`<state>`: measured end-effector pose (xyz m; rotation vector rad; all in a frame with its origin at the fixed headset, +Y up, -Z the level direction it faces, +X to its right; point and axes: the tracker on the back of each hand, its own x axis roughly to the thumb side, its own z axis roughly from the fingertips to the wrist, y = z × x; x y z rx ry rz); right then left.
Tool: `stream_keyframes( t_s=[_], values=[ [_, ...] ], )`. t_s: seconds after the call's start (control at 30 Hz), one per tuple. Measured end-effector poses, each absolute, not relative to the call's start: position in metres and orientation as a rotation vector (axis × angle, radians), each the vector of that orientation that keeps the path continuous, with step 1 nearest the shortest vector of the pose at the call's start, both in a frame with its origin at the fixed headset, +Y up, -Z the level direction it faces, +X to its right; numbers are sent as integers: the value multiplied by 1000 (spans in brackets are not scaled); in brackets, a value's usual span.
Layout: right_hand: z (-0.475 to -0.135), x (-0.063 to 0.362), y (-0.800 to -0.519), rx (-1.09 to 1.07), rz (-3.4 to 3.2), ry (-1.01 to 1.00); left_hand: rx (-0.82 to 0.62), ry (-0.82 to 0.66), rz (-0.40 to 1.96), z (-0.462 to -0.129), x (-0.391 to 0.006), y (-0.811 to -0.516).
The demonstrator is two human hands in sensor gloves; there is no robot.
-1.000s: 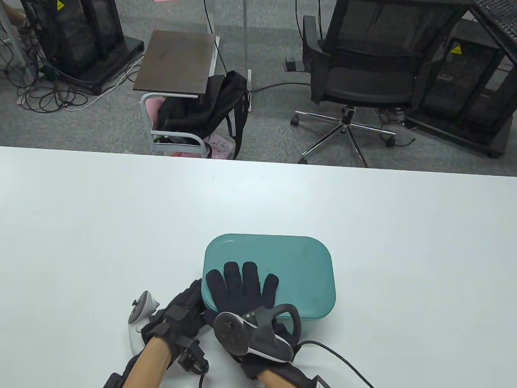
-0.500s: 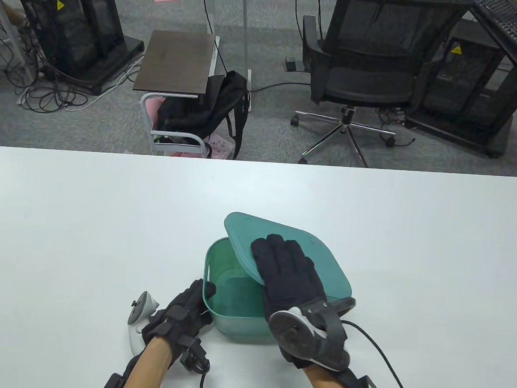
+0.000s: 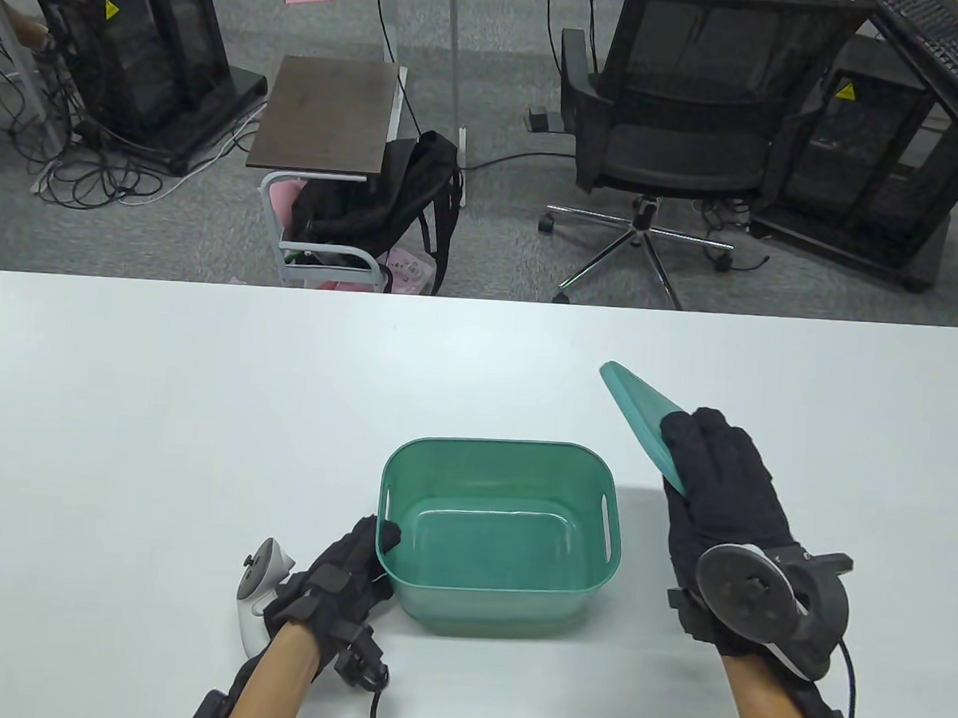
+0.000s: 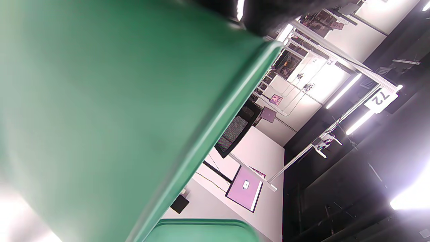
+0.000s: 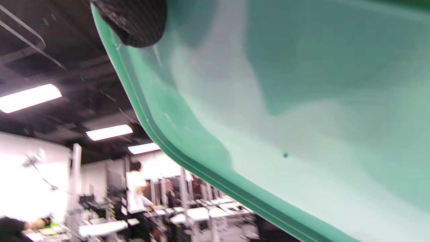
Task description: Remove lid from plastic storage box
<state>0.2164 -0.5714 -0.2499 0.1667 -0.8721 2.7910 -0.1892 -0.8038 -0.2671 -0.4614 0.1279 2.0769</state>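
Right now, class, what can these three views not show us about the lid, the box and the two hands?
- Lid: table view, edge-on; the right hand covers its near part.
- Left hand: whether fingertips hook the box rim, hidden by the wall.
- Wrist views: blurred green plastic fills both.

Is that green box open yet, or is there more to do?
Open: the box stands uncovered, showing a bare inside. The right hand holds the lid tilted in the air, to the box's right. The left hand grips the box's near left corner. What's left is probably setting the lid on the table.
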Motion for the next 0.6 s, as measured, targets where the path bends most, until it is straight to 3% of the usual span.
stream_keyframes(
  t_s=[0.23, 0.6],
  values=[
    [-271, 269, -648, 13, 3008, -608, -458, 130, 2079, -267, -189, -804],
    [-273, 272, -720, 95, 3188, -286, -456, 133, 2082, -267, -189, -803]
  ],
)
